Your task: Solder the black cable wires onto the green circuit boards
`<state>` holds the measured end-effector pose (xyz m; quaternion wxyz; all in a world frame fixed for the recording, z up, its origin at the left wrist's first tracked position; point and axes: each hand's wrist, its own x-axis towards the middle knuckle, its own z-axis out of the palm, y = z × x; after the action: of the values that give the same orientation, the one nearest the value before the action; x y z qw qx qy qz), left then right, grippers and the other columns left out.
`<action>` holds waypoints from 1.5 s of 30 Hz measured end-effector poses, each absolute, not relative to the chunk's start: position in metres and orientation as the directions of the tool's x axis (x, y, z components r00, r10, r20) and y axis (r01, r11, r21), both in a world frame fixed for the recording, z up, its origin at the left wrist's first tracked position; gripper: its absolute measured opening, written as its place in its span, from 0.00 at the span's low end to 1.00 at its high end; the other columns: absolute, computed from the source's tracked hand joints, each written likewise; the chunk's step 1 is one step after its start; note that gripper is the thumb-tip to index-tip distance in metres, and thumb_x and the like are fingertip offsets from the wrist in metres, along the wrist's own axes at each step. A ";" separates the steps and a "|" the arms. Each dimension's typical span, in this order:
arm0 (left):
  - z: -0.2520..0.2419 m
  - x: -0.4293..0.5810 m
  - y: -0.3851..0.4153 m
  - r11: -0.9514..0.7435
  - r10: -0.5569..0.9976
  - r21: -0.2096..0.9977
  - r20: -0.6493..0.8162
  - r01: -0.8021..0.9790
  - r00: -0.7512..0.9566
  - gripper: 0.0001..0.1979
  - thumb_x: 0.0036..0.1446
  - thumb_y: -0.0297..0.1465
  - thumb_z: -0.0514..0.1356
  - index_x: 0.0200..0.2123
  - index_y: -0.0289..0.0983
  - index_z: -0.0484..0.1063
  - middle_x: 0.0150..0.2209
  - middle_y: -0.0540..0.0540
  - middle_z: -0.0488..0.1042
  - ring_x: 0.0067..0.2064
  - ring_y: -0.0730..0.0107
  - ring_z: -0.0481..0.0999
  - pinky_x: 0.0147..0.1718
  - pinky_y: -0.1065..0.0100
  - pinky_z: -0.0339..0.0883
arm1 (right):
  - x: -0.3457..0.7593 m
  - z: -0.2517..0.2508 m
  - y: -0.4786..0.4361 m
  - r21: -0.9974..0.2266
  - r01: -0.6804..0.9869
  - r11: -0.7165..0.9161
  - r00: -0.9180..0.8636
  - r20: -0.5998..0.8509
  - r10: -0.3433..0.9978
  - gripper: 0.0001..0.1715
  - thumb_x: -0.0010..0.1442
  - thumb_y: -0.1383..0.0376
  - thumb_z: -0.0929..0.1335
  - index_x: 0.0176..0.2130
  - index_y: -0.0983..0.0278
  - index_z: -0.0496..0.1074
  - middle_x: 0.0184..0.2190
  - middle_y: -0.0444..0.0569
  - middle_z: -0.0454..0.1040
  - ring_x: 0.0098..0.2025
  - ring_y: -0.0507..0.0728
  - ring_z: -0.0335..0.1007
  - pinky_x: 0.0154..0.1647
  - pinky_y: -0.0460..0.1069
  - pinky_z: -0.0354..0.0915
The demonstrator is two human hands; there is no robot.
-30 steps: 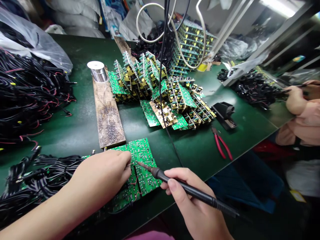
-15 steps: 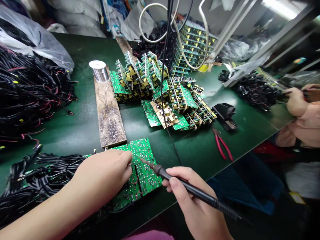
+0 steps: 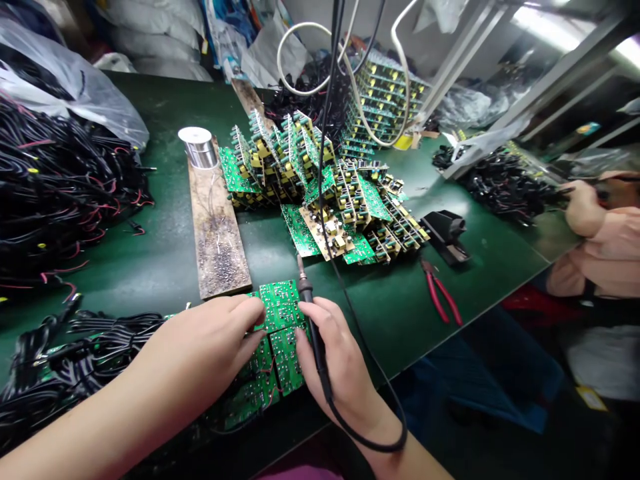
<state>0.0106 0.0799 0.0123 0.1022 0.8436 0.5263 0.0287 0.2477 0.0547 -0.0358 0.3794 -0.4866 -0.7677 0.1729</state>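
My right hand (image 3: 345, 373) grips a soldering iron (image 3: 311, 320) like a pen. Its tip points away from me, just past the right corner of a group of green circuit boards (image 3: 278, 303). My left hand (image 3: 220, 337) is closed in a pinch above the left side of these boards. Whatever lies between its fingers is hidden. Thin red wires (image 3: 270, 368) show on the nearer boards. Bundled black cables (image 3: 100, 347) lie left of the boards, partly behind my left forearm.
A solder spool (image 3: 200, 150) stands on a stained wooden plank (image 3: 220, 240). Behind the boards is a heap of assembled circuit boards (image 3: 320, 193). Red-handled cutters (image 3: 441, 293) and a black holder (image 3: 447, 235) lie right. More black cables (image 3: 60, 180) pile left. A co-worker's hand (image 3: 583, 210) is far right.
My right hand has moved left and turned, swinging the iron's tip off the boards to point away from me. My left hand stays pinched in nearly the same place.
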 end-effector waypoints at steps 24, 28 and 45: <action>0.012 0.029 0.083 -0.383 0.873 0.026 -0.318 0.924 0.370 0.14 0.78 0.31 0.53 0.39 0.41 0.76 0.40 0.43 0.82 0.43 0.50 0.85 0.42 0.53 0.76 | 0.282 0.013 0.028 -0.796 0.512 0.323 -0.081 0.330 0.940 0.12 0.77 0.67 0.70 0.54 0.53 0.81 0.44 0.38 0.89 0.43 0.49 0.89 0.48 0.39 0.81; 0.006 0.025 0.080 -0.432 0.874 0.041 -0.226 0.901 0.430 0.13 0.77 0.28 0.55 0.40 0.41 0.77 0.41 0.44 0.83 0.43 0.52 0.85 0.41 0.55 0.76 | 0.284 0.014 0.018 -0.861 0.461 0.213 -0.053 0.213 0.976 0.11 0.79 0.66 0.69 0.51 0.51 0.81 0.37 0.35 0.87 0.36 0.48 0.87 0.40 0.39 0.81; 0.000 0.021 0.078 -0.449 0.892 0.066 -0.022 0.891 0.451 0.14 0.77 0.30 0.53 0.36 0.41 0.73 0.35 0.45 0.80 0.36 0.52 0.83 0.36 0.53 0.73 | 0.242 -0.035 0.063 -0.708 0.556 0.436 -0.192 0.401 0.896 0.22 0.78 0.71 0.69 0.67 0.63 0.72 0.63 0.60 0.80 0.66 0.63 0.81 0.71 0.59 0.78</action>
<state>0.0207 0.0784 0.0002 0.0340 0.8511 0.5239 0.0078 0.2420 0.0631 -0.0347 0.4070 -0.4883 -0.7432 0.2088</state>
